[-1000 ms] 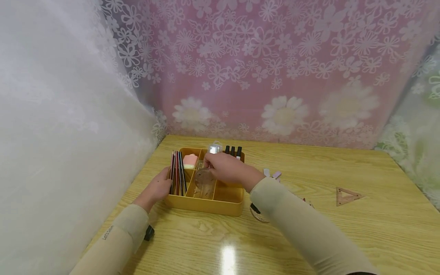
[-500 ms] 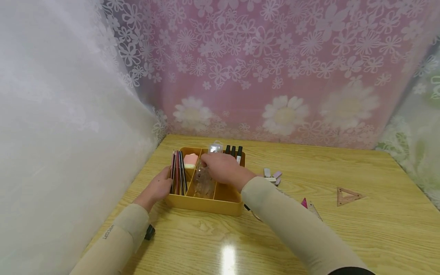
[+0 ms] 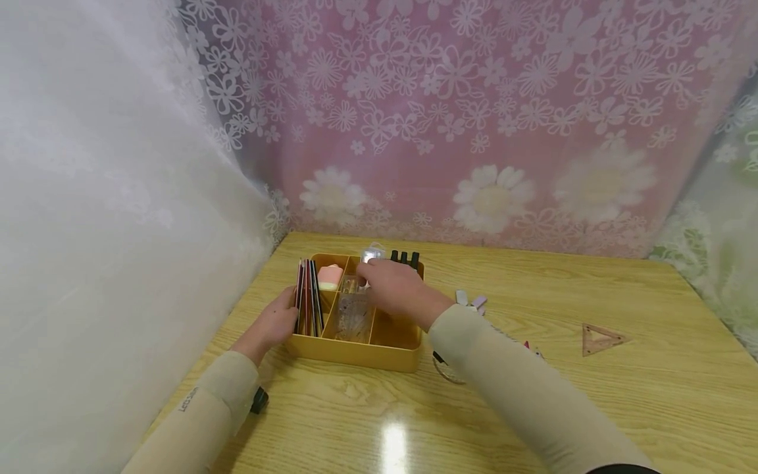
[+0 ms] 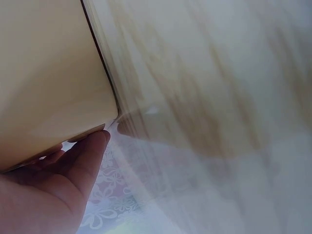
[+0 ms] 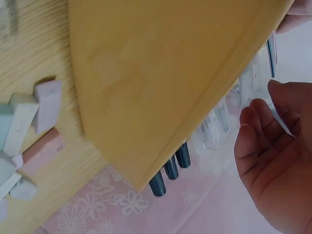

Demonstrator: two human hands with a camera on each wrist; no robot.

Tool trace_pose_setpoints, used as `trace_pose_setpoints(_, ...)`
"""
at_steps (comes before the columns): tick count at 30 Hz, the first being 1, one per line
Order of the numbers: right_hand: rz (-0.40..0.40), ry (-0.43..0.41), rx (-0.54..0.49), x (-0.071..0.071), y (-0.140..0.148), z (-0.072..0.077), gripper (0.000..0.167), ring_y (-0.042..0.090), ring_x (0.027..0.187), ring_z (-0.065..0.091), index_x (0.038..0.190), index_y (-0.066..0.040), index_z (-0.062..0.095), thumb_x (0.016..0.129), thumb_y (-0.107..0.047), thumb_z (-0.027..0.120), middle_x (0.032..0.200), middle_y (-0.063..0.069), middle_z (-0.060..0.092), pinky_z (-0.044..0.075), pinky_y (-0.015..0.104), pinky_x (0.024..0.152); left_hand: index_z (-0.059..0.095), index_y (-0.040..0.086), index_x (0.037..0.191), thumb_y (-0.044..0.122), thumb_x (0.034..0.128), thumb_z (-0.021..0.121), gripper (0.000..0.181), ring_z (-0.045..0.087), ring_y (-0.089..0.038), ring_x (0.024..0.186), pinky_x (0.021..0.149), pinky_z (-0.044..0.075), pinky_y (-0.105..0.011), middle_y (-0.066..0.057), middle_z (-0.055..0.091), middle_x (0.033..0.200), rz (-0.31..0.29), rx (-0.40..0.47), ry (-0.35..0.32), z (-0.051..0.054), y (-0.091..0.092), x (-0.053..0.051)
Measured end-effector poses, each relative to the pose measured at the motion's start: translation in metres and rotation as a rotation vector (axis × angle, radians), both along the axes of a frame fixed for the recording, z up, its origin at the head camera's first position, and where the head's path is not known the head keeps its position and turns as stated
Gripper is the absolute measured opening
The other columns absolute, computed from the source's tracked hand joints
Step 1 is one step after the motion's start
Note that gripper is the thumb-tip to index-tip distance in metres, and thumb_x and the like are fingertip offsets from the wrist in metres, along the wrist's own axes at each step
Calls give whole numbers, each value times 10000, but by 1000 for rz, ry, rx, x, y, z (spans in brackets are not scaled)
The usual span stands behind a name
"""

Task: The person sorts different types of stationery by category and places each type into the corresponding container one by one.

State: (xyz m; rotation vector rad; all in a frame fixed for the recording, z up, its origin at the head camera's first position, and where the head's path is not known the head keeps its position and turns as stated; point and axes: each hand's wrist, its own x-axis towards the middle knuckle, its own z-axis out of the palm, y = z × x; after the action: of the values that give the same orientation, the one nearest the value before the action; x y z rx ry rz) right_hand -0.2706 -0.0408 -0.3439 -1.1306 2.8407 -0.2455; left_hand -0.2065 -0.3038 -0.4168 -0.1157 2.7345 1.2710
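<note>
A yellow divided desk organizer [image 3: 355,355] stands on the table. Its left side is held by my left hand [image 3: 274,322], whose thumb lies along the outer wall in the left wrist view. Above the middle compartment is my right hand [image 3: 393,286], fingers loosely bent. The right wrist view shows a gap between thumb and fingertips, with nothing clearly held. Clear plastic pieces [image 3: 353,316], apparently drawing tools, stand in that compartment just below the hand. Colored pencils [image 3: 308,299] lean at the left, beside a pink and cream item [image 3: 329,277]. Dark-capped pens [image 5: 170,168] stand at the back right.
A clear case [image 3: 373,253] sits at the organizer's back. To the right lie erasers [image 5: 22,126], a triangle ruler [image 3: 601,339] and a round clear item [image 3: 447,372] partly under the right sleeve. A pink flowered curtain [image 3: 474,131] hangs behind the table.
My right hand has gone from holding a clear rounded piece over the middle compartment to a spot slightly right of the clear pieces, which now stand there. My left hand stays put.
</note>
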Motion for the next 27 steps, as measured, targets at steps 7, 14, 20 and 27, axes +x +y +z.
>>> trace_pose_setpoints(7, 19, 32, 17, -1, 23, -2, 143, 96, 806, 550, 1100, -234, 652, 1016, -167, 556, 1040, -76, 599, 484, 299, 644, 123, 23, 1618, 132, 1054, 260, 590, 175, -444, 1490, 1192, 139, -591, -251, 226, 1626, 6, 2, 4, 2, 1, 1)
trace_pose_setpoints(14, 13, 21, -28, 2, 61, -2, 128, 116, 768, 533, 1097, -175, 653, 1002, -220, 580, 1002, -50, 593, 485, 326, 659, 142, 3, 1610, 113, 1051, 270, 585, 198, -456, 1480, 1188, 151, -594, -271, 248, 1611, -2, 2, 18, 1, 1, -1)
trace_pose_setpoints(20, -4, -39, -77, 5, 94, -3, 136, 147, 807, 555, 1097, -152, 654, 994, -240, 639, 971, -41, 602, 510, 380, 722, 150, -2, 1606, 111, 1047, 271, 583, 203, -445, 1481, 1191, 158, -587, -267, 256, 1609, -4, 2, 25, 0, 0, -1)
trace_pose_setpoints(27, -27, -64, -92, 6, 133, -15, 145, 150, 845, 581, 1084, -162, 651, 1012, -282, 613, 995, -34, 620, 531, 409, 759, 121, -7, 1608, 121, 1056, 258, 583, 176, -441, 1490, 1190, 153, -590, -265, 220, 1622, -16, -5, 15, -1, 1, 0)
